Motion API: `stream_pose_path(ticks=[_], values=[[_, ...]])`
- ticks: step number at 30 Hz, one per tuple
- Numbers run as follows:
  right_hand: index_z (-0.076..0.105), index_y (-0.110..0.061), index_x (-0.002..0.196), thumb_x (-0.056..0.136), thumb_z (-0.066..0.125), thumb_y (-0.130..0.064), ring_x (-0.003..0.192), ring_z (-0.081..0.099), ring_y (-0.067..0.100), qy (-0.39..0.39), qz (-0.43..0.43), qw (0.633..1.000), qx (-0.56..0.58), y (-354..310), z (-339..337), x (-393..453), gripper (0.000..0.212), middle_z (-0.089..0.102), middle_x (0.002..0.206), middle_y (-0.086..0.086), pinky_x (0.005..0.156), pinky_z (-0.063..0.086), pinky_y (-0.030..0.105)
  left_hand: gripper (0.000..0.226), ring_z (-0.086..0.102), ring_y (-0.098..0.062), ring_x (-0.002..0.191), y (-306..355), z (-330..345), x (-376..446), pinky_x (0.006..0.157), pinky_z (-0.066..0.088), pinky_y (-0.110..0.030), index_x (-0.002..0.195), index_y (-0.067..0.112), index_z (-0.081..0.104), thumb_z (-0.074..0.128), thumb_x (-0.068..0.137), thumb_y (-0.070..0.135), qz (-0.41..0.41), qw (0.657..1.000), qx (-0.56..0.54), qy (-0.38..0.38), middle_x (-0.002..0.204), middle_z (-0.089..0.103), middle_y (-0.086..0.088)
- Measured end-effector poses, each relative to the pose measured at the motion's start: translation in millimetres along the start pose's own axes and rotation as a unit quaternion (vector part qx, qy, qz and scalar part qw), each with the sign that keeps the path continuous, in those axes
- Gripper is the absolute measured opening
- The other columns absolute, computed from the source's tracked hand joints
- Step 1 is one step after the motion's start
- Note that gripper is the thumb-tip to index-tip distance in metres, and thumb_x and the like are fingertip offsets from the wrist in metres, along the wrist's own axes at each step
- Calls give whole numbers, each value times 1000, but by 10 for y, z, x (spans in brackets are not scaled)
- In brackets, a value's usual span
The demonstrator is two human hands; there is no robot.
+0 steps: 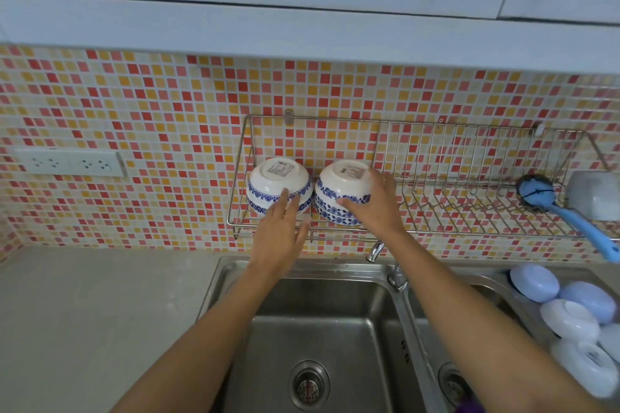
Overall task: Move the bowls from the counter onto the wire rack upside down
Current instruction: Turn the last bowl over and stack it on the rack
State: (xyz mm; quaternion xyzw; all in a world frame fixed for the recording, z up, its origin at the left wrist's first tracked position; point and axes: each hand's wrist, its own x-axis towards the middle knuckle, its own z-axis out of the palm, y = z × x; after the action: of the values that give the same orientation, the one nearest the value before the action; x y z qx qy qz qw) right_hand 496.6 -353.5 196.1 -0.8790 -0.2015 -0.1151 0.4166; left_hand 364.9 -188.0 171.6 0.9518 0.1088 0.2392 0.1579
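Two white bowls with blue flower bands sit upside down on the left end of the wall-mounted wire rack (436, 157). The left bowl (273, 178) stands alone. The right bowl (339, 183) lies on top of another upturned bowl (335, 216), whose rim shows beneath it. My left hand (280, 228) is just in front of the left bowl, fingers straight, fingertips at its band. My right hand (375, 203) grips the top right bowl, fingers curled over its far side and thumb on the blue band.
A steel double sink (322, 322) with a tap (375, 251) lies below the rack. A blue brush (550, 201) and a pale cup (593, 194) hang at the rack's right end. Several white and blue lids (570, 315) lie at the right. Grey counter (100, 312) spreads left, below wall sockets (70, 163).
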Motion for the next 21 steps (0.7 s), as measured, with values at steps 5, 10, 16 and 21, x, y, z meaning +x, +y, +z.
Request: stream_pose_path(ticks=[5,10,16,21], values=[[30,-22,143,72,75,-56,137,33,28,-9,-33,996,-82,-12,32,-50,91,26,150,7,106,43,48,71,7,-37,145,-217,-85,376,111,27,-50,149,20,10,47,94,44,-106,994,-7,-9,159,-2,-13],[32,-21,142,73,74,-53,135,36,29,15,-14,996,-83,-42,55,-69,87,29,150,7,105,44,45,75,21,-39,139,-407,-73,613,107,37,-54,146,23,19,61,87,40,-95,994,-54,-29,155,4,-14],[39,-20,135,70,75,-50,131,40,30,59,11,994,-88,-84,70,-105,80,37,144,9,103,44,46,73,19,-37,141,-541,-24,664,110,33,-54,145,30,20,61,86,42,-52,994,-90,-41,158,0,-8],[37,-19,136,71,76,-47,133,37,30,50,10,993,-103,-86,83,-112,81,34,146,11,104,42,45,73,14,-37,143,-568,38,669,111,32,-54,146,31,15,57,88,45,-50,994,-90,-43,158,-6,-7]])
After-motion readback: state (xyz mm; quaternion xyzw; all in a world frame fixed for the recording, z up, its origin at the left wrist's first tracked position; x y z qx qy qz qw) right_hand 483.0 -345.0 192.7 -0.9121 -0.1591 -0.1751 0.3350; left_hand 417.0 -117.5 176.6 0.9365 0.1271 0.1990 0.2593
